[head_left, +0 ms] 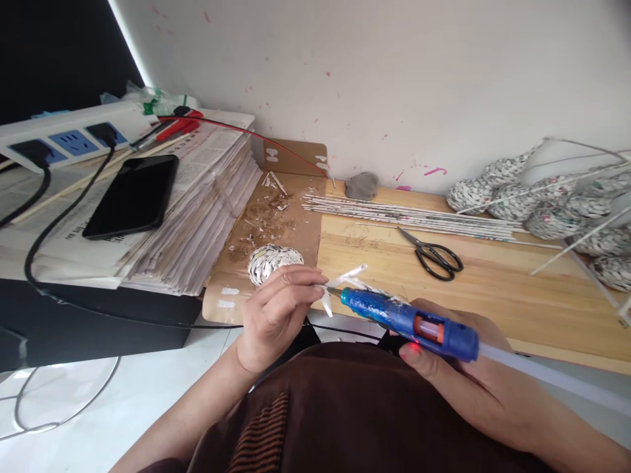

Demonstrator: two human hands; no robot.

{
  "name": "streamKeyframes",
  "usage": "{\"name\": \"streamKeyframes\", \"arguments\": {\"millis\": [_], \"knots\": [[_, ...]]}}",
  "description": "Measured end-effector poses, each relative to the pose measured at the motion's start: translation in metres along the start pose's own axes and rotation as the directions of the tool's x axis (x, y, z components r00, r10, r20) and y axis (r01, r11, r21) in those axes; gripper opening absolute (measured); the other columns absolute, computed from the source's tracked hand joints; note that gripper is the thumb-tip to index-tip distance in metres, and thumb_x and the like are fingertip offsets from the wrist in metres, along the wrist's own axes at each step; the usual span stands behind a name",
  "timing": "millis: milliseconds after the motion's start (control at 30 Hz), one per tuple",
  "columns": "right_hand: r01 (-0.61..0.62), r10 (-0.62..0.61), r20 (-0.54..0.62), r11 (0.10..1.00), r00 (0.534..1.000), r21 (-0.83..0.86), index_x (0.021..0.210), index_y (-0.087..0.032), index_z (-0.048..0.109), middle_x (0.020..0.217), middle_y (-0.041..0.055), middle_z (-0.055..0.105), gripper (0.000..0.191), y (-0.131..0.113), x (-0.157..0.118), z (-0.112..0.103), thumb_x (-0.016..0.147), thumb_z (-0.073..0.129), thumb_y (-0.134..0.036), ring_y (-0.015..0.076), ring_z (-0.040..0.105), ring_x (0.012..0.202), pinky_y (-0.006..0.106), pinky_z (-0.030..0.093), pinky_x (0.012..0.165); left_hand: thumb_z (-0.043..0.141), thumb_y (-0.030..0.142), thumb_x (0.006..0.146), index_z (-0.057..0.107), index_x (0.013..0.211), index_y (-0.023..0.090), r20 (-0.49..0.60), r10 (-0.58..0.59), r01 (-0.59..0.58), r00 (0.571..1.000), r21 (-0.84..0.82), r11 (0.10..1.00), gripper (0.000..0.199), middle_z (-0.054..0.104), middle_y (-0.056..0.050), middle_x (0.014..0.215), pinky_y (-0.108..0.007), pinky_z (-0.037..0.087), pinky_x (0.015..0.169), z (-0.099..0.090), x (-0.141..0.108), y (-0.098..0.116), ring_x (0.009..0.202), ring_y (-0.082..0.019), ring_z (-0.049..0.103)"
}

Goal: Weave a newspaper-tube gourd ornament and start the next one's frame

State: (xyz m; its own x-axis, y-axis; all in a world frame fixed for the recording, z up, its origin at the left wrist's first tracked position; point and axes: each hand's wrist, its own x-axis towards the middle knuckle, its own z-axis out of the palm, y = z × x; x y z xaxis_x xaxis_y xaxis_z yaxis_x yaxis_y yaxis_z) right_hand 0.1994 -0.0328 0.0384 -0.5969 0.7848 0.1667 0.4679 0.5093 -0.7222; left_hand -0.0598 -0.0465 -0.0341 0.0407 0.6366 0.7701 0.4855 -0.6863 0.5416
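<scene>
The left hand (283,312) has its fingertips pinched together on a white paper piece (353,273), held over the table's near edge towards its left end. The right hand (476,387) is wrapped around a blue glue gun (382,310), its metal nozzle pointing left at the pinched fingertips; whether the nozzle touches the paper cannot be told. A translucent glue stick (547,376) juts from the gun's rear, and a red light glows by the right thumb.

Just behind the left hand, a round woven paper piece (270,258) lies on brown cardboard (308,236), which covers the left end of the table (497,282) and is strewn with scraps (263,220). Black-handled scissors (436,258) lie mid-table, points towards the far left corner. Beyond them a bundle of thin paper rods (414,218) runs along the far edge, its left end over the cardboard, with a grey lump (361,186) just behind it. Several woven paper shapes (513,190) crowd the far right corner.

Past the table's left end rises a stack of newspapers (197,220), bearing a black phone (133,196), a white power strip (73,141) with two plugs in it and a red-handled tool (180,125).
</scene>
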Motion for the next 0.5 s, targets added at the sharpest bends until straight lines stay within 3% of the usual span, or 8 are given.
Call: {"name": "streamKeyframes", "arguments": {"millis": [100,500], "knots": [[0.008,-0.004,0.065,0.998,0.998,-0.055,0.083,-0.025,0.054,0.066,-0.0023,0.056,0.013,-0.0012,-0.001,-0.0013,0.094,0.058,-0.032,0.014,0.054,0.055,0.028,0.04,0.051,0.064,-0.007,0.079,0.065,0.097,0.019,-0.006,0.051,-0.051,0.999,0.028,0.998,0.032,0.075,-0.007,0.105,-0.043,0.059,0.088,0.0008,-0.0014,-0.0012,0.102,-0.022,0.071],[-0.025,0.033,0.057,0.992,0.998,-0.123,0.078,-0.024,0.05,0.061,-0.0028,0.054,0.022,-0.0064,-0.0001,-0.0016,0.095,0.055,-0.037,0.0141,0.052,0.051,0.028,0.037,0.05,0.064,-0.013,0.077,0.062,0.097,0.013,0.023,0.116,-0.118,0.993,0.059,0.991,0.033,0.073,-0.01,0.106,-0.044,0.06,0.088,0.0026,-0.004,-0.0025,0.103,-0.022,0.069]]}}
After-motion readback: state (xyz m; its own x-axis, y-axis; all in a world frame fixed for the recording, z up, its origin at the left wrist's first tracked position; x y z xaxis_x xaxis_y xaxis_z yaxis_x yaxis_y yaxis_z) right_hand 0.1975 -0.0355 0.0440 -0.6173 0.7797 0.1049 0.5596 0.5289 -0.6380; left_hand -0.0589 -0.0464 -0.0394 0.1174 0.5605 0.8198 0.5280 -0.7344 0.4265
